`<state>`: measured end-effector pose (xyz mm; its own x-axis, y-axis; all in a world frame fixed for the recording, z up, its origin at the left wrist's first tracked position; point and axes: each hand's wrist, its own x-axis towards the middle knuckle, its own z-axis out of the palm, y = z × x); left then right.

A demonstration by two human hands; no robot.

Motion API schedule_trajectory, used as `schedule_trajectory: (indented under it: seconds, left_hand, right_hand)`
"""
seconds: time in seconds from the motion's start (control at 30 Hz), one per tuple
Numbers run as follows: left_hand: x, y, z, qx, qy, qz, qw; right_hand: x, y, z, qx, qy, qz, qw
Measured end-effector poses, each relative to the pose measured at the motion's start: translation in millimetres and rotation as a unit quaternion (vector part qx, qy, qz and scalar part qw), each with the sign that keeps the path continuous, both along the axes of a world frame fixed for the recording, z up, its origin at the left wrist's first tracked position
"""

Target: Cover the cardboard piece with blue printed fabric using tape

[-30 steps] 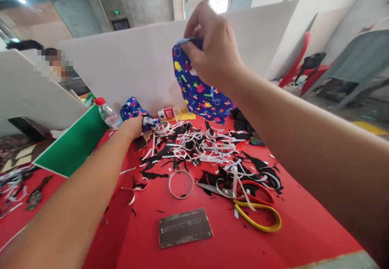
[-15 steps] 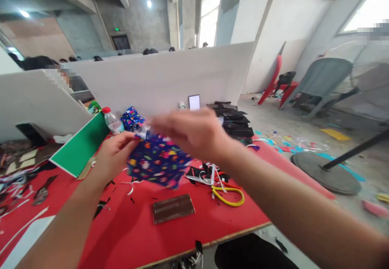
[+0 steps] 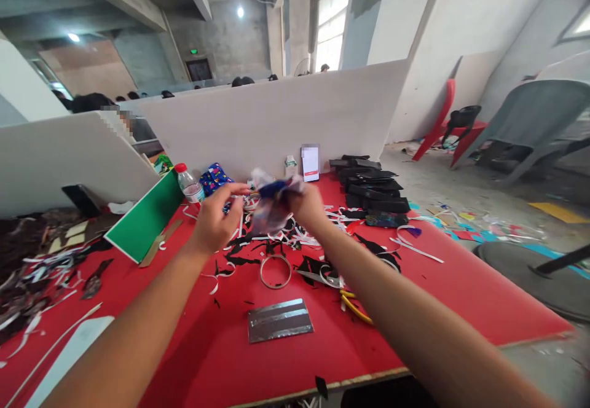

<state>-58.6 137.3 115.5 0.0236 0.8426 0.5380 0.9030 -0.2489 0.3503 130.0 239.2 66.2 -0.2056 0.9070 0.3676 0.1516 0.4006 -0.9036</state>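
Note:
Above the red table, my right hand (image 3: 308,204) is closed on a crumpled piece of blue patterned fabric (image 3: 274,190), whose pale underside shows; motion blurs it. My left hand (image 3: 220,219) is just left of the fabric, thumb and fingers apart and curved. Below both hands lies a dark rectangular piece (image 3: 280,328) with shiny strips across it. Scissors (image 3: 357,308) with yellow handles rest beyond it, partly hidden behind my right forearm. A pale ring (image 3: 262,279) lies near the scissors.
Black and white scraps (image 3: 244,260) litter the red table (image 3: 442,291). A stack of black pieces (image 3: 375,190), a phone (image 3: 310,165) and a red-capped bottle (image 3: 188,187) stand along the back. A green board (image 3: 142,223) leans at left, near another blue patterned bundle (image 3: 214,177).
The fabric went from spread out to bunched up in my right hand and moved up and right. My left hand has come off it. The view has shifted left.

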Motion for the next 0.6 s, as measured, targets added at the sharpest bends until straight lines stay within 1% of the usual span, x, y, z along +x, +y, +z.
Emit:
schedule_trajectory:
  seconds: [0.07, 0.1, 0.17, 0.2, 0.27, 0.33, 0.37, 0.43, 0.5, 0.53, 0.6]
  left_hand:
    - [-27, 36, -8.9, -0.025, 0.017, 0.08, 0.996]
    - [-41, 53, -14.1, -0.045, 0.032, 0.109, 0.992]
    - [-64, 83, -23.7, -0.083, 0.064, 0.141, 0.984]
    - [-73, 95, -27.4, -0.1, 0.079, 0.149, 0.981]
    - [-85, 118, -31.0, -0.125, 0.099, 0.161, 0.974]
    - [-92, 139, -28.2, -0.14, 0.106, 0.179, 0.968]
    - [-95, 149, -24.1, -0.142, 0.105, 0.192, 0.966]
    - [-100, 167, -10.0, -0.134, 0.097, 0.221, 0.961]
    - [-104, 180, 10.6, -0.097, 0.082, 0.249, 0.96]
    - [-105, 185, 22.4, -0.066, 0.072, 0.263, 0.96]
    - [-104, 187, 47.0, 0.002, 0.056, 0.273, 0.96]
  right_hand:
    - [12, 42, 1.3, -0.015, -0.013, -0.067, 0.998]
    - [16, 59, 1.9, -0.015, -0.02, -0.089, 0.996]
    - [13, 83, 2.1, -0.009, -0.043, -0.102, 0.994]
    - [7, 90, 1.2, -0.004, -0.058, -0.093, 0.994]
    - [-13, 99, -3.2, 0.011, -0.095, -0.055, 0.994]
    - [-38, 103, -11.5, 0.027, -0.136, -0.003, 0.99]
    - [-50, 105, -17.0, 0.034, -0.159, 0.024, 0.986]
    - [-71, 107, -30.1, 0.04, -0.212, 0.072, 0.974]
    - [-85, 107, -44.0, 0.043, -0.261, 0.113, 0.958]
    - [-89, 105, -50.1, 0.046, -0.28, 0.129, 0.95]
    - [-92, 99, -58.4, 0.056, -0.306, 0.148, 0.939]
